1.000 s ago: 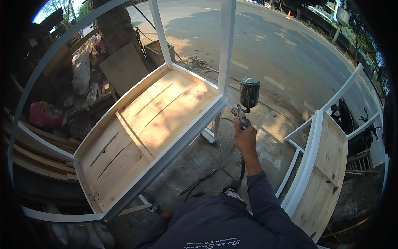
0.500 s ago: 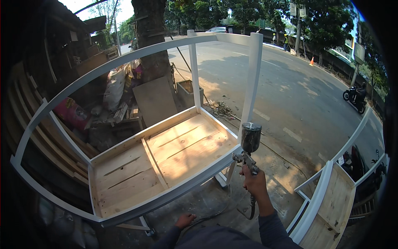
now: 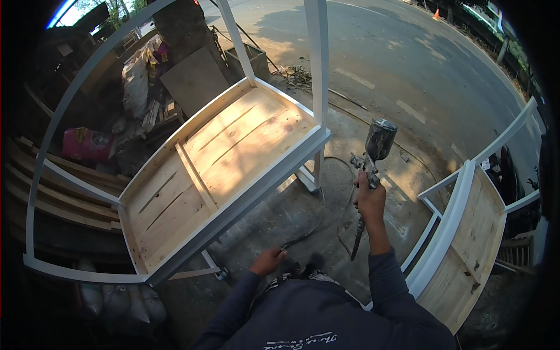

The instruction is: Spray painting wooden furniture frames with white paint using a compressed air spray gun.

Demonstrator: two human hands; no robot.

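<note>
My right hand (image 3: 371, 198) is wrapped round the grip of a metal spray gun (image 3: 364, 164). A dark, paint-stained cup (image 3: 381, 139) sits on top of the gun, tilted a little to the right. From the grip's lower end an air hose (image 3: 357, 239) hangs toward the floor. My left hand (image 3: 268, 261), low in the middle, is closed round a dark stretch of hose (image 3: 296, 238). To the left stands a wooden frame with white-painted posts and rails (image 3: 318, 58) and a bare plank panel (image 3: 233, 137). The gun is apart from this frame, right of its near corner.
A second white frame with a plank panel (image 3: 466, 256) stands at the right. Hoses cross the concrete floor (image 3: 262, 210). Behind the left frame are sacks (image 3: 135, 87), a leaning board (image 3: 195, 81), a planter box (image 3: 248, 61) and stacked timber (image 3: 64, 198). A road (image 3: 379, 52) runs beyond.
The view has tipped downward. My right hand has drawn the spray gun away from the left frame's corner post, to the right. My left hand has come further into view.
</note>
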